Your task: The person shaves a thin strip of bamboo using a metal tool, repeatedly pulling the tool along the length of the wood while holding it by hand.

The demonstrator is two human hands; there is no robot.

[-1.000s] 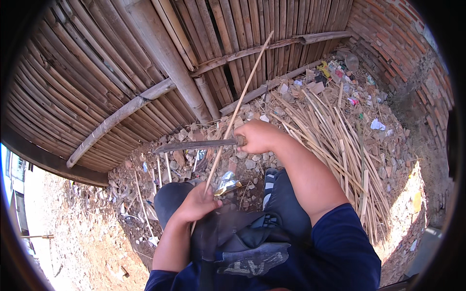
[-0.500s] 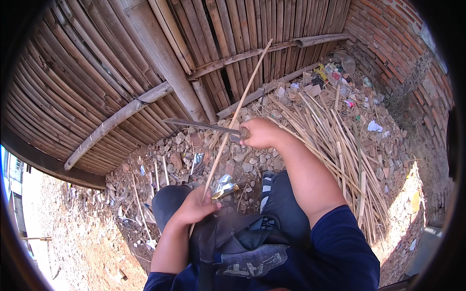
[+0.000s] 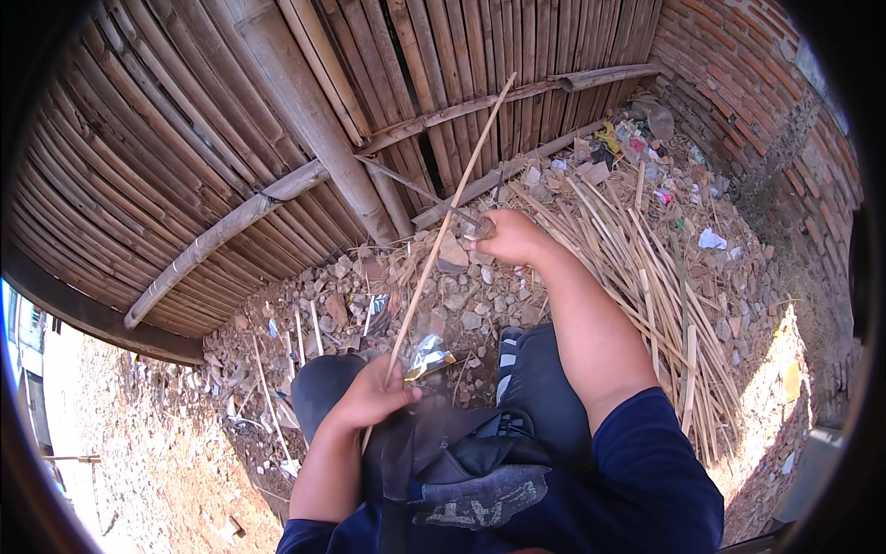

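Moved up and outward since the earlier frame: the right hand (image 3: 509,238) and its blade (image 3: 420,192). Bamboo wall (image 3: 185,166) ahead; strip pile (image 3: 660,319) at right. One long strip (image 3: 430,266) slants upward, crossed by the blade, left hand (image 3: 374,394) clamped near its lower end, right hand gripping the blade's handle (image 3: 481,228). Shallow, steady strokes should work best.

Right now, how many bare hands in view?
2: left hand around a bamboo strip at lower centre; right hand above and rightward, holding a machete.
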